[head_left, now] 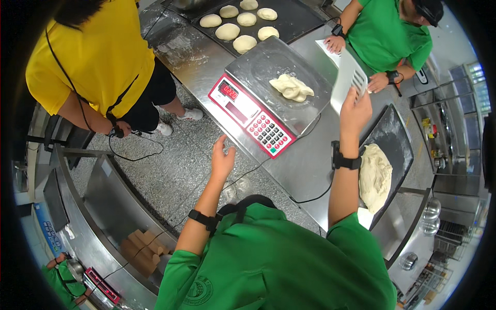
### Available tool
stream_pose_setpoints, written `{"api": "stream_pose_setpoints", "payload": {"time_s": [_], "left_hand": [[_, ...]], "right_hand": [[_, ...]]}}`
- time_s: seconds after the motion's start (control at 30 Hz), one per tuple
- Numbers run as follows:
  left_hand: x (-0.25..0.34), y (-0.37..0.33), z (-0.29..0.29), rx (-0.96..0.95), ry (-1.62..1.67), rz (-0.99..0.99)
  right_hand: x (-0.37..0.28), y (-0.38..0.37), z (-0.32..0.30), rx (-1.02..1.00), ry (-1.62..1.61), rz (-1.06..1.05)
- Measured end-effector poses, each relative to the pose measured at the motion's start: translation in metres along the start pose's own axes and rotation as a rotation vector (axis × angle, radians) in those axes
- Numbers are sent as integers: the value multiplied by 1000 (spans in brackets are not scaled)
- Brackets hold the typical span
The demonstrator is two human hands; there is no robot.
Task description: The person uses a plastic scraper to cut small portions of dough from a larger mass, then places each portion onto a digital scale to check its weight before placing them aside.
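My right hand is raised over the right side of the steel table, its fingers pinching a white sheet. The sheet is bent and has dark bars along one edge; I cannot tell if it is paper or plastic. My left hand holds nothing, thumb and fingers apart, just off the table's front edge near the scale's keypad. A red and white digital scale bears a lump of pale dough on its floured steel platform. Below my right hand, a large dough mass rests on a dark tray.
Across the table, a person in green has one hand on a white sheet. Another in yellow stands at the left. Several dough rounds lie on a black tray. A cable crosses the table's front edge.
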State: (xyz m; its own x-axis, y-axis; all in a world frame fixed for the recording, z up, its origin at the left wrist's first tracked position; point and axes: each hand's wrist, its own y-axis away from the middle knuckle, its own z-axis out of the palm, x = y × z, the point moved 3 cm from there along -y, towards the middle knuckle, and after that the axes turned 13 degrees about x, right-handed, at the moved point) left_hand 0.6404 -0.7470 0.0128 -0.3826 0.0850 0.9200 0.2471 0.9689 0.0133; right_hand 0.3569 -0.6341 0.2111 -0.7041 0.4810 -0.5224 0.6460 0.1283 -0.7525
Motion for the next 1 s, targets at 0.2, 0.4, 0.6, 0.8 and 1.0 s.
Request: {"api": "stream_pose_setpoints", "payload": {"time_s": [0.2, 0.4, 0.6, 0.8, 1.0], "left_hand": [[7, -8, 2, -76, 31, 22], [1, -15, 13, -148, 60, -64], [1, -11, 12, -167, 100, -122], [-25, -16, -3, -118, 151, -195], [-27, -17, -13, -70, 67, -122]], "right_hand": [[-17, 52, 26, -175, 372, -2], [-48, 27, 31, -333, 378, 134], [-69, 24, 64, -427, 383, 73], [-77, 4, 32, -117, 258, -122], [-28, 41, 91, -440, -228, 300]]}}
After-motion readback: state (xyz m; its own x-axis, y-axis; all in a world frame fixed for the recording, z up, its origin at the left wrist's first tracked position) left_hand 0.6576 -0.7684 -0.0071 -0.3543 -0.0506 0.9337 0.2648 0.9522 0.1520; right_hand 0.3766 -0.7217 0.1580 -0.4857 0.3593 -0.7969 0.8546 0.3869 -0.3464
